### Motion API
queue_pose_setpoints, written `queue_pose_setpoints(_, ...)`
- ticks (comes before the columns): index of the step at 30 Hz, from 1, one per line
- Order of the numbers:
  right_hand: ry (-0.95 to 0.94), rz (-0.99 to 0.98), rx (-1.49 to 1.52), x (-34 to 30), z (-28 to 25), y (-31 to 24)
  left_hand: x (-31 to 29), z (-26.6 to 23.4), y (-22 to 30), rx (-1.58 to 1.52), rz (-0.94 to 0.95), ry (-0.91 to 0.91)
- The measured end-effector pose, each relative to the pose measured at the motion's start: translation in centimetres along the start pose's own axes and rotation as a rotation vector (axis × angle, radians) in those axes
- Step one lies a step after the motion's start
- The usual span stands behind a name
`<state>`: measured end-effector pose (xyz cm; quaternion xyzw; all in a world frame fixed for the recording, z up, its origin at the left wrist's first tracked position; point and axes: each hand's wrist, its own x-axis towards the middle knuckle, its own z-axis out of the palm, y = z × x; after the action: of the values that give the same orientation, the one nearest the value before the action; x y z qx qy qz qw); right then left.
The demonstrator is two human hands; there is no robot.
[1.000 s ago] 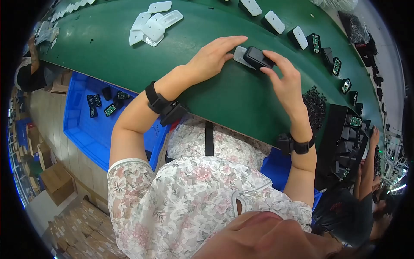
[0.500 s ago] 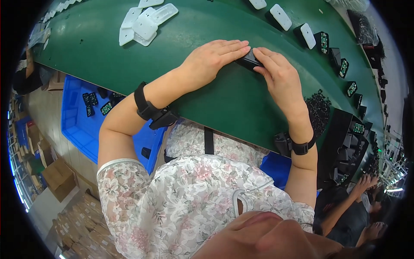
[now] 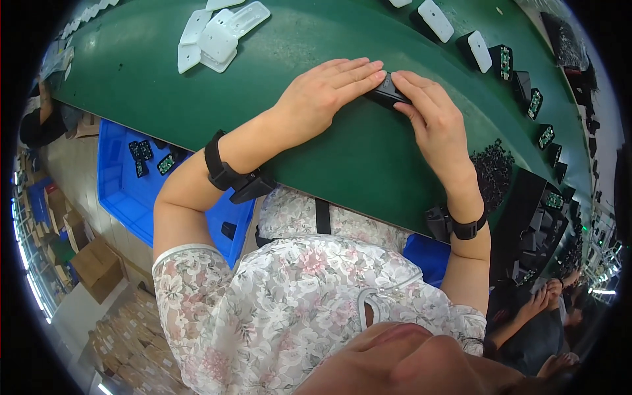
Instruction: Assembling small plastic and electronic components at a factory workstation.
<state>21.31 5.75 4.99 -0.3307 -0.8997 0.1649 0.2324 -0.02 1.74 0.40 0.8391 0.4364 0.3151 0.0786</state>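
A small black plastic case (image 3: 390, 90) rests on the green tabletop, held between my two hands. My left hand (image 3: 329, 92) reaches in from the left, its fingers laid together and their tips pressed on the case's near-left end. From the other side my right hand (image 3: 431, 118) grips the right end, with fingers on top and thumb along the near side. My fingers cover both ends of the case, and its underside is hidden. Each wrist wears a black strapped device.
White plates (image 3: 214, 36) lie piled at the far left. Black cases, some with white plates and others showing green circuit boards (image 3: 505, 62), line the right side. A heap of small black parts (image 3: 492, 168) sits near my right wrist. A blue bin (image 3: 125, 191) stands below the table's left edge.
The whole view has shifted slightly. Both hands stay on the black case, with the right fingers a little farther along its right end. At the lower right, another person's hands have moved.
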Motion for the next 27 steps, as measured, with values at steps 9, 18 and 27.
queue_pose_setpoints(9, 0.039, 0.047, 0.060, 0.4, -0.4, 2.5, 2.2, 0.6, 1.1, 0.256, 0.041, -0.005)
queue_pose_setpoints(18, 0.301, 0.502, 1.120, -2.1, -1.0, 1.8, 5.7, 2.3, 3.6, -0.900, -0.556, -0.030)
queue_pose_setpoints(27, 0.310, 0.459, 0.383, -4.0, -8.8, 12.7, 5.1, 3.3, 3.5, -0.867, -0.480, -0.056)
